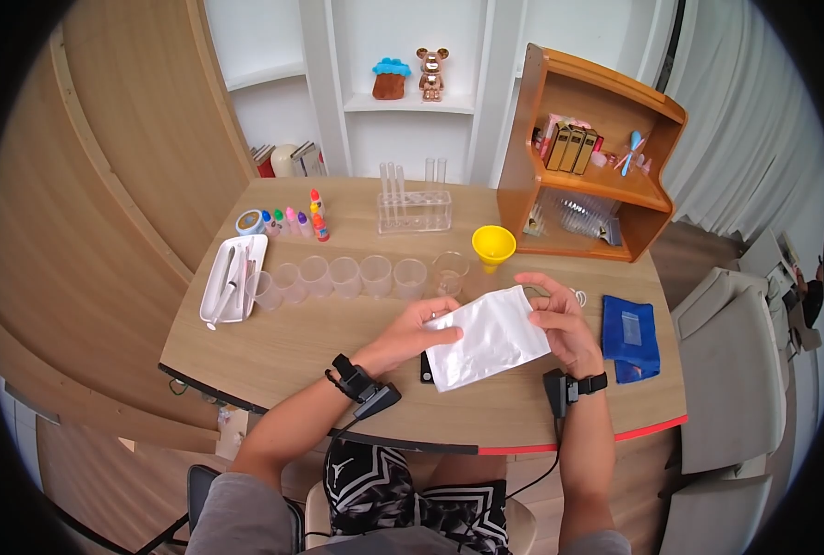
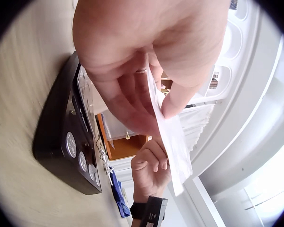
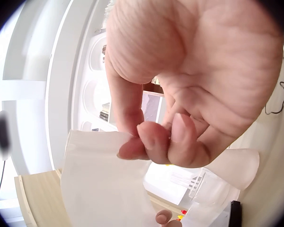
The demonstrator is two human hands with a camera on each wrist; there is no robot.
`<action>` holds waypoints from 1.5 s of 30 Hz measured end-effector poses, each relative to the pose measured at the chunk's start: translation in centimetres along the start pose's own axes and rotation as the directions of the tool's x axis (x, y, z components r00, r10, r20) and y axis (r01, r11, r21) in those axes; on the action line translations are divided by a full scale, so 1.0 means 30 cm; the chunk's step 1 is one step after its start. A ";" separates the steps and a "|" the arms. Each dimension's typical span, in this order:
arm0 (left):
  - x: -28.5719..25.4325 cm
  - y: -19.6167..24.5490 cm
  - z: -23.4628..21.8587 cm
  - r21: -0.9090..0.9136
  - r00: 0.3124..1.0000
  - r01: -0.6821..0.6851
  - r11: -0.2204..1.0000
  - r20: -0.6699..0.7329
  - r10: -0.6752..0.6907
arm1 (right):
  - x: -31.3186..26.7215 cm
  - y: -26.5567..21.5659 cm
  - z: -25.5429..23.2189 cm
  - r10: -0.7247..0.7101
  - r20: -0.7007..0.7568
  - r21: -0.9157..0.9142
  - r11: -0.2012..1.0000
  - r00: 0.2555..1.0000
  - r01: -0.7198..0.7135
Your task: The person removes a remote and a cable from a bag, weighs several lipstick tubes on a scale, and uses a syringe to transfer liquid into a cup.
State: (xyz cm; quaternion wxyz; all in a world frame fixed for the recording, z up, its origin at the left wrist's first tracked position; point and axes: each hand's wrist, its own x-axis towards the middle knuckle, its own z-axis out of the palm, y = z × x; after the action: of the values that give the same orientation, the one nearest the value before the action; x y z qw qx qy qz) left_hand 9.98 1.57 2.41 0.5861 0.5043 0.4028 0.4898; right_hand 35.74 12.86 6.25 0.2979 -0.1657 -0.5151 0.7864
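A white foil-like pouch [image 1: 488, 344] is held up between both hands, tilted, over the front of the table. My left hand [image 1: 405, 335] pinches its left edge, thumb on the near face and fingers behind. At the upper right corner, my right hand [image 1: 567, 326] grips the pouch between thumb and curled fingertips. Below the pouch sits a black box-like device with round buttons [image 2: 68, 137], mostly hidden in the head view. Just beyond the pouch stand a yellow funnel [image 1: 494, 244] and a clear glass beaker [image 1: 450, 274].
A row of clear plastic cups [image 1: 344, 277] crosses the table. At left lies a white tray [image 1: 260, 253] with a syringe; small colored bottles [image 1: 292, 220] stand behind. A test tube rack [image 1: 415, 213] is at the back, a wooden shelf [image 1: 657, 190] and blue packet [image 1: 630, 356] at right.
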 end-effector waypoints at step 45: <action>0.002 -0.036 -0.010 0.001 0.963 0.027 1.000 0.267 -0.026 | -0.022 0.060 -0.015 0.188 0.017 -0.198 0.963 0.982 -0.181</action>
State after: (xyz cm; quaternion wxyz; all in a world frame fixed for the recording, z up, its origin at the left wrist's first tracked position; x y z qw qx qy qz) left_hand 9.89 1.69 1.30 0.6421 0.5595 0.3264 0.4101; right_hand 35.96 12.24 4.39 0.1965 -0.2273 -0.5776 0.7590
